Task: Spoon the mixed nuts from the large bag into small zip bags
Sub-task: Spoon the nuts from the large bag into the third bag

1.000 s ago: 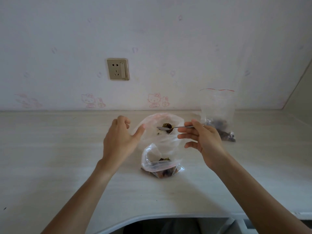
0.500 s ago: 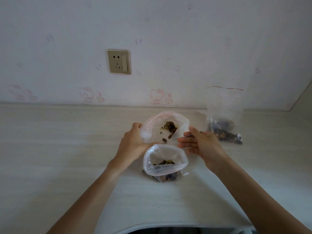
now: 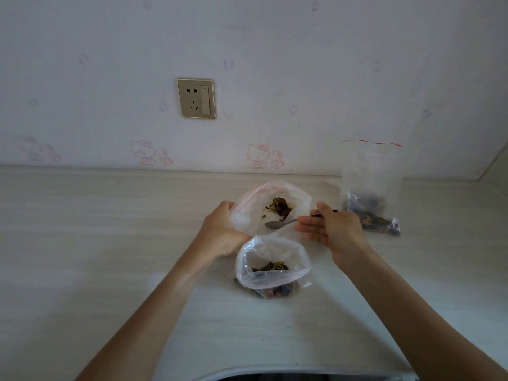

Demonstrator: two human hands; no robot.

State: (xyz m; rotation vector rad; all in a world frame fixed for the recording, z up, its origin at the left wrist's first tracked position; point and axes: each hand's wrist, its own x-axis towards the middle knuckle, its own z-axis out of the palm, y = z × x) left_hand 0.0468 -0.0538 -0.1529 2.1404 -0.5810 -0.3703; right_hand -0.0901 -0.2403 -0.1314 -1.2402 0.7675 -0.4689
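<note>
The mixed nuts (image 3: 279, 208) lie in a small dark heap inside the open bag (image 3: 270, 206) that the left hand (image 3: 222, 234) holds by its near left edge, fingers curled round the plastic so its mouth gapes toward the camera. That left grip is clamped on the bag's rim; the bag leans back from it, away from the person. The spoon (image 3: 280, 223) sits just to the right of this grip, its bowl at the lower lip of the bag's mouth, close beside the heap but apart from it; whether the bowl carries anything cannot be told. The right hand (image 3: 334, 232) pinches the spoon's handle between thumb and forefinger, its grip closed on the metal, the other fingers stretched out loosely toward the left.

Just nearer than both grips, between the two forearms, a second zip bag (image 3: 272, 266) stands open on the surface (image 3: 110, 243), with a layer of nuts and dried fruit in its bottom. Its mouth lies right under the held bag, and the two plastics seem to touch or nearly so. Beyond the right hand and to its right, a third zip bag (image 3: 371, 188) with a red seal line stands against the wall, dark nuts pooled at its base.

On the wall (image 3: 275, 64) above the left grip is a brass-coloured socket plate (image 3: 196, 98), and pink cat stickers (image 3: 264, 155) run along the wall's foot.
</note>
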